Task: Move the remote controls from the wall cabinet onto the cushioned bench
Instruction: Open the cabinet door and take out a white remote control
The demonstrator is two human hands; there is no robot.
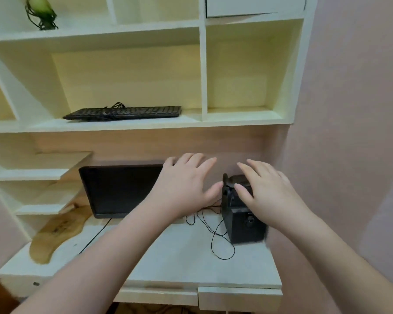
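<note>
Cream-white shelves [132, 125] hold a black keyboard [123, 113]; the monitor [120, 191], speaker [243, 225] and cord [216, 236] are black, tabletop [179, 257] white, wall [354, 109] pale pink.

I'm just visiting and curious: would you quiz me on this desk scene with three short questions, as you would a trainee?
1. True or false: the keyboard lies on the desk top.
2. Which hand is over the black speaker box: A) left hand, B) right hand?
3. Fill in: the dark monitor stands to the ___ of the speaker box.

Key:
1. False; it lies on a shelf above the desk.
2. B; fingers spread, gripping nothing, like the left hand.
3. Left.
</note>
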